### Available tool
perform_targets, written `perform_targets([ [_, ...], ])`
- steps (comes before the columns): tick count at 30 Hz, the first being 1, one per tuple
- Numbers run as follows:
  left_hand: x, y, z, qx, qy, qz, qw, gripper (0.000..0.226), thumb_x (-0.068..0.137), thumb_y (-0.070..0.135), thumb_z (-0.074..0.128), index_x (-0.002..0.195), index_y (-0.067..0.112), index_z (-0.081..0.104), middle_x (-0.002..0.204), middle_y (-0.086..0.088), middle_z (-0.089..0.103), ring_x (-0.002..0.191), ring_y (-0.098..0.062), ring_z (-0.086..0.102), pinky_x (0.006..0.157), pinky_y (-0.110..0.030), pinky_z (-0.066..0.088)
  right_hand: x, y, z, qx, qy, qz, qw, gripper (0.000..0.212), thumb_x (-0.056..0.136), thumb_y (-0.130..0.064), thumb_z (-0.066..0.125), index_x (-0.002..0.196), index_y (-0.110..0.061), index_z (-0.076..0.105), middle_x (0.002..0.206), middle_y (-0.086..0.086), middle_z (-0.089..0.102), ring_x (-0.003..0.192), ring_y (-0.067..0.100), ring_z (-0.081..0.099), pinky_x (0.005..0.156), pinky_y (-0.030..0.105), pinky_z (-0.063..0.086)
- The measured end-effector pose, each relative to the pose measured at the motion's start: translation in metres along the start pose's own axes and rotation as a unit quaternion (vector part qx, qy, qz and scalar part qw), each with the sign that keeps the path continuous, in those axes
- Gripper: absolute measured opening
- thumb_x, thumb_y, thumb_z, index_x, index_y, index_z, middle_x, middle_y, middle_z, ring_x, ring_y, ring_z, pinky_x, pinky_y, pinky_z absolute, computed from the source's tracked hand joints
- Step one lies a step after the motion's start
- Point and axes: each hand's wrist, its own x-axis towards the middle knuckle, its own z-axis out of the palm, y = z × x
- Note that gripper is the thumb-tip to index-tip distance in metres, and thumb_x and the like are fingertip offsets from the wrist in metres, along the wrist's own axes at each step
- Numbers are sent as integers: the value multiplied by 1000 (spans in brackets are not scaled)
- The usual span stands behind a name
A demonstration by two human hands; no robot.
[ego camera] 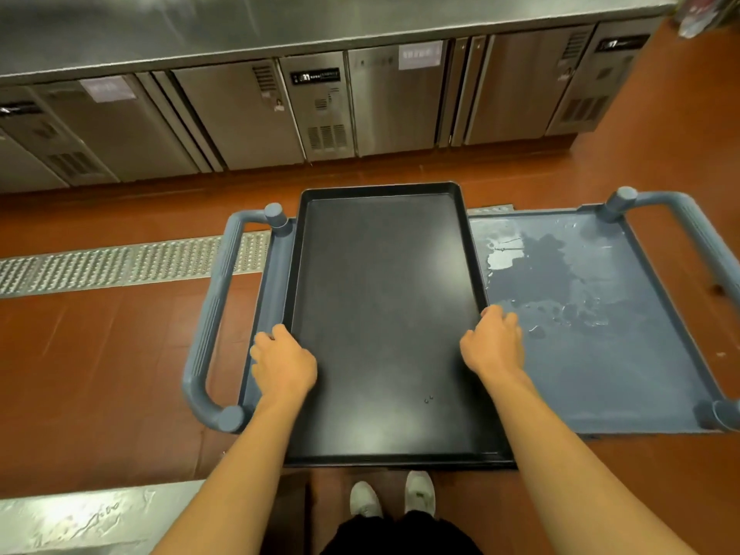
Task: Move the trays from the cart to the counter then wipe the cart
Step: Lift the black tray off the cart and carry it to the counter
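While the person stands at the near side of the blue-grey cart [600, 354], both hands are clamped on the long edges of a black tray [384, 314] that lies on the cart's top shelf. Its far end sits over the left half of the shelf and its near end juts past the cart's front edge toward the person's white shoes [390, 499]. The left hand [282, 364] grips the tray's left rim, fingers curled over the edge and out of sight beneath it; the right hand [494, 346] grips the right rim in the same way, roughly level with the other. To the right of the tray the shelf is bare and wet, with a pale puddle [506, 252] and scattered drops near the far side. Rounded handles [212, 314] loop out from each end of the cart. Beyond it, across a strip of red-brown floor [80, 354] with a metal drain grate [120, 262], runs the steel table [280, 30], with cabinet doors below. A second steel surface [80, 518] shows at the lower left.
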Motion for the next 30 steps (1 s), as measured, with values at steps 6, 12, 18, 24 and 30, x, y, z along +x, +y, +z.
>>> perform_targets([
  [6, 31, -5, -3, -36, -13, -16, 999, 47, 94, 14, 59, 138, 4, 45, 141, -21, 43, 129, -43, 43, 102, -53, 45, 13, 0, 9, -2, 4, 29, 1000, 32, 96, -9, 57, 127, -8, 49, 135, 18, 47, 125, 38, 46, 99, 50, 48],
  [12, 49, -11, 3, -28, -24, -4, 999, 35, 95, 1, 54, 128, 2, 44, 137, -23, 44, 120, -43, 49, 96, -51, 48, 31, -3, 5, 7, 37, 46, 998, 35, 93, 2, 56, 127, -5, 50, 134, 21, 46, 125, 40, 44, 100, 48, 47],
  [18, 63, -16, 9, -24, -30, -10, 999, 34, 101, 15, 59, 127, 2, 40, 131, -23, 51, 111, -43, 58, 85, -52, 53, 46, -2, 7, -1, 41, 58, 998, 34, 92, 6, 56, 124, -2, 50, 132, 23, 48, 119, 42, 48, 95, 47, 47],
  [24, 72, -15, 9, -32, -25, -13, 999, 30, 106, 30, 55, 117, 3, 44, 117, -22, 61, 104, -43, 62, 78, -50, 53, 61, 5, 9, 3, 36, 62, 997, 29, 95, -3, 64, 121, -2, 51, 126, 21, 53, 113, 40, 56, 89, 47, 52],
  [30, 73, -12, 10, 12, -17, 16, 1000, 21, 109, 30, 45, 112, 9, 43, 105, -15, 61, 83, -33, 54, 69, -44, 47, 74, 11, 12, 4, 33, 69, 997, 22, 93, -12, 74, 101, 1, 59, 102, 19, 64, 91, 38, 64, 69, 38, 53],
])
